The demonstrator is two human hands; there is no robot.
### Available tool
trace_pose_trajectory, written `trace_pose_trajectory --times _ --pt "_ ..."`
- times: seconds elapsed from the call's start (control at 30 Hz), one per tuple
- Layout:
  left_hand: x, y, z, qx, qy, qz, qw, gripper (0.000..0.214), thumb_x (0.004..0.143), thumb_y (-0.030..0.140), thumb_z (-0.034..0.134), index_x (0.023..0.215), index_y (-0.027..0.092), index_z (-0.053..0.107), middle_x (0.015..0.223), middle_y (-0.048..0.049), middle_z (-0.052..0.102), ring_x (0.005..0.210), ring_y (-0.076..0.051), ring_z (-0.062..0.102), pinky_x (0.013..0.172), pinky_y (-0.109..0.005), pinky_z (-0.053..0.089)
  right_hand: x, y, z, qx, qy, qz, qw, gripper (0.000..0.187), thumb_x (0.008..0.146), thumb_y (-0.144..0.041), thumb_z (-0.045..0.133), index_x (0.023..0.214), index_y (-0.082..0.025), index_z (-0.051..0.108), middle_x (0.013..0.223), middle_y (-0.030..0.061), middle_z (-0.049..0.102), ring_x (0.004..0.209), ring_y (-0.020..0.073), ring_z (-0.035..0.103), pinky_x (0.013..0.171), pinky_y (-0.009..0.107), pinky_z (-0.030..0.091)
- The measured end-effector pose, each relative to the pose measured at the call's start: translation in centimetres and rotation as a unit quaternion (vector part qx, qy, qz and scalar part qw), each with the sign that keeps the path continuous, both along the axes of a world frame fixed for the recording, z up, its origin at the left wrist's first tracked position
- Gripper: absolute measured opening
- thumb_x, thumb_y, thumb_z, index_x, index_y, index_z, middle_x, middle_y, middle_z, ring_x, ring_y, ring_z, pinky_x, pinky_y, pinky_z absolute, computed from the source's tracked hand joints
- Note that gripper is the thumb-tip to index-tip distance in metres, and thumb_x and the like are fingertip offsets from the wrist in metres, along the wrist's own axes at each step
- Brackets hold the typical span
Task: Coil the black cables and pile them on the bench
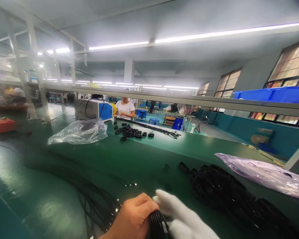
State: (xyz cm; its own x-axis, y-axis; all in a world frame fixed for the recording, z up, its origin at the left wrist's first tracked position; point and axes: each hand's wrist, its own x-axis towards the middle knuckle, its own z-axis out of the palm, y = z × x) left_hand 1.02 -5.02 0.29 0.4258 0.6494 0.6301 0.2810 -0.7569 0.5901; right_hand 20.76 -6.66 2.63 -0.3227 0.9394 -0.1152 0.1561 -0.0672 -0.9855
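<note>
While our left hand [133, 215] pinches the top of a black cable coil [156, 225] between thumb and forefinger at bottom centre, our white-gloved right hand [186, 217] lies along its right side; whether those fingers grip, we cannot tell. Our hands and the frame's bottom edge hide much of it. We see loose black cables [92, 186] with white tips at lower left, heaped black coils [221, 189] at lower right, and a clear plastic bag [77, 132] left of centre. Beneath spreads a green tabletop [149, 159]; at upper right, a blue tray [276, 94] sits on a shelf beam [164, 96].
</note>
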Motion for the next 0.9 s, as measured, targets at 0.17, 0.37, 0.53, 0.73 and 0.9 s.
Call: trace_pose_trajectory --times 0.17,0.37,0.53,0.73,0.9 --pt "0.0 0.0 0.2 -0.058 -0.003 -0.022 0.998 0.027 0.081 0.01 0.039 0.086 0.017 0.065 0.078 -0.0047 0.062 0.071 -0.014 0.059 0.064 -0.021 0.046 -3.1 0.0 1.3 -0.001 0.011 0.081 0.997 0.056 0.062 -0.016 0.074 0.115 -0.022 0.06 0.094 0.0012 0.061 0.09 0.022 0.055 0.081 0.032 0.044" --pt "-0.4 0.0 0.3 -0.172 0.006 0.045 0.984 0.029 0.079 0.009 0.046 0.1 0.021 0.061 0.091 -0.0023 0.063 0.08 -0.015 0.059 0.071 -0.023 0.045 -3.9 0.7 0.1 -0.088 0.171 0.153 0.969 0.04 0.066 -0.033 0.073 0.099 -0.015 0.061 0.081 0.0034 0.059 0.076 0.017 0.056 0.067 0.029 0.047" --pt "-0.5 0.2 0.1 -0.246 0.023 0.102 0.964 0.023 0.076 0.012 0.05 0.096 0.022 0.058 0.073 0.004 0.062 0.067 -0.013 0.056 0.061 -0.022 0.041 -3.9 0.8 -2.0 -0.169 0.294 0.197 0.92 0.036 0.073 -0.035 0.071 0.096 -0.009 0.063 0.089 0.0105 0.057 0.08 0.0175 0.057 0.062 0.026 0.048" --pt "0.4 0.4 -0.8 -0.398 -0.026 0.111 0.91 0.018 0.068 0.013 0.049 0.084 0.02 0.054 0.06 0.0063 0.056 0.047 -0.011 0.052 0.043 -0.02 0.037 -4.3 0.9 -3.0 -0.154 0.278 0.151 0.936 0.037 0.071 -0.034 0.072 0.093 -0.006 0.063 0.084 0.0106 0.058 0.078 0.0184 0.059 0.064 0.032 0.052" --pt "0.9 0.8 -1.4 -0.364 0.039 0.173 0.914 0.011 0.066 0.01 0.049 0.07 0.019 0.05 0.055 0.0056 0.053 0.049 -0.01 0.049 0.044 -0.019 0.03 -5.3 0.5 -3.9 -0.144 0.242 0.122 0.952 0.039 0.071 -0.041 0.069 0.089 -0.007 0.062 0.069 0.0085 0.06 0.058 0.0133 0.058 0.05 0.023 0.049"
